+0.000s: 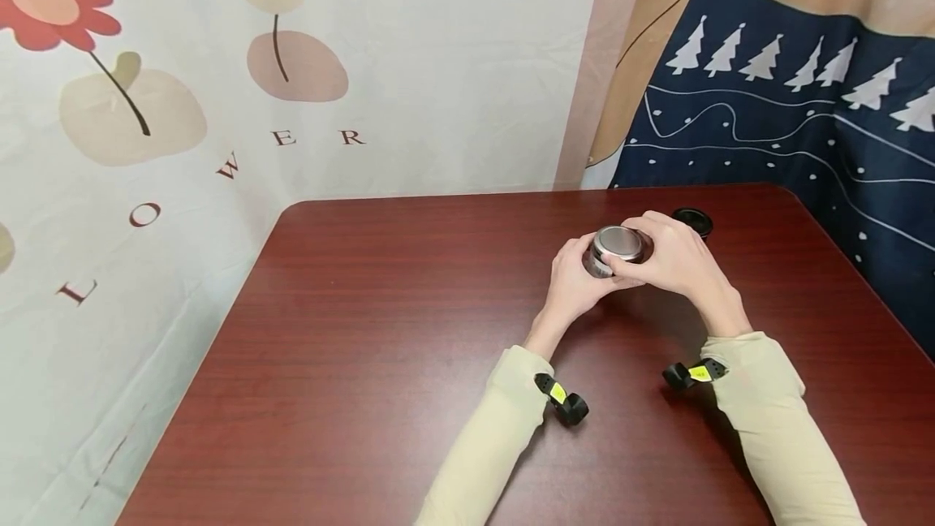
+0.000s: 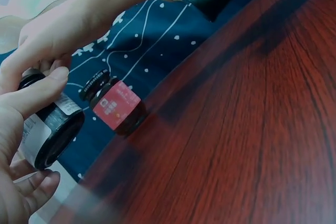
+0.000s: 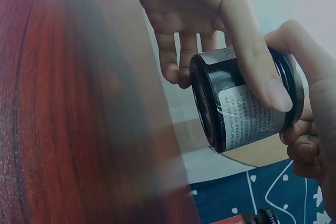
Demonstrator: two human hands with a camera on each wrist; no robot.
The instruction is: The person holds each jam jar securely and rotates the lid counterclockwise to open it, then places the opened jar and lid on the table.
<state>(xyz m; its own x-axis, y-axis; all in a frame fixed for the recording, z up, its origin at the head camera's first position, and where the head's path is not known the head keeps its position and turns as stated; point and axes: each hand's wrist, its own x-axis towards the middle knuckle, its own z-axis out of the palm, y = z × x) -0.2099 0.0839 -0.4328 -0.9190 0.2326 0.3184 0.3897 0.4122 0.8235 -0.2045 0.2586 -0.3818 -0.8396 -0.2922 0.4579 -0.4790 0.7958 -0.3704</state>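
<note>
A dark glass jar (image 1: 595, 265) with a silver lid (image 1: 619, 242) is held between both hands, off the table. My left hand (image 1: 573, 282) grips the jar's body; in the right wrist view that hand's thumb lies along the jar (image 3: 249, 114), beside a white printed label. At the lid end, my right hand (image 1: 679, 258) holds the lid's rim between thumb and fingers. The left wrist view shows the jar (image 2: 60, 124) tilted, its base visible, the left hand (image 2: 16, 129) around it and the right hand (image 2: 68, 35) at its top.
A second jar (image 1: 692, 222) with a black lid stands behind the right hand, near the table's back edge; its red label (image 2: 116, 106) shows in the left wrist view. The reddish-brown table (image 1: 365, 331) meets a printed white curtain and a dark blue cloth (image 1: 760, 120) behind.
</note>
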